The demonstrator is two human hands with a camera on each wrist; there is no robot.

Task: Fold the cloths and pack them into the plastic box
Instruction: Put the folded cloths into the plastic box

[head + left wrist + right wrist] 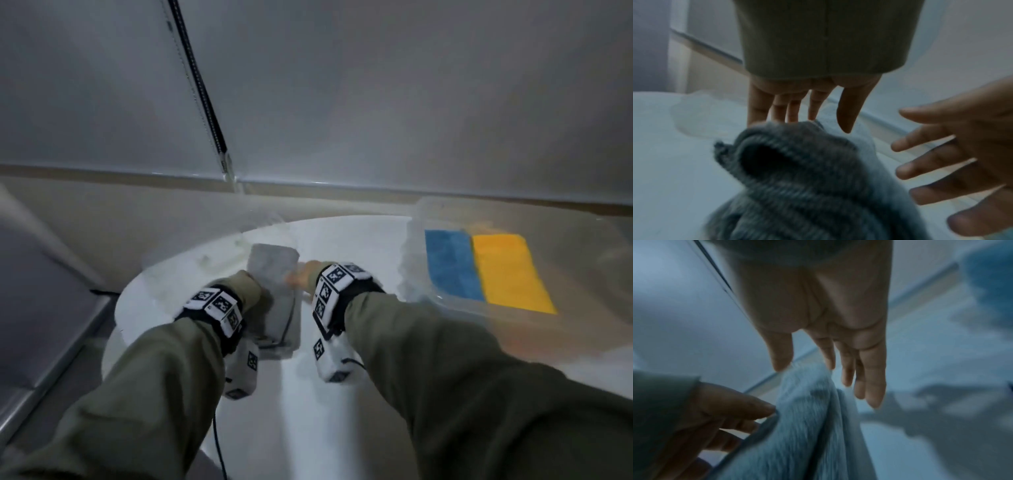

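A folded grey cloth [272, 270] stands raised on the round white table [342, 246], between my two hands. My left hand [255, 291] holds its left edge, thumb on one side and fingers under the hem [731, 415]. In the left wrist view those fingers [777, 113] reach straight behind the cloth's fold [807, 178]. My right hand [301, 277] is open with spread fingers [962, 162]; its thumb and forefinger tips [805, 368] touch the cloth's top [801, 418]. The clear plastic box [414, 260] at right holds a folded blue cloth [452, 263] and a yellow cloth [507, 274] side by side.
A grey wall rises behind the table, with a black strip [198, 78] running down it. A grey padded surface [41, 308] lies to the left, below table height. A thin cable [219, 445] hangs from my left wrist.
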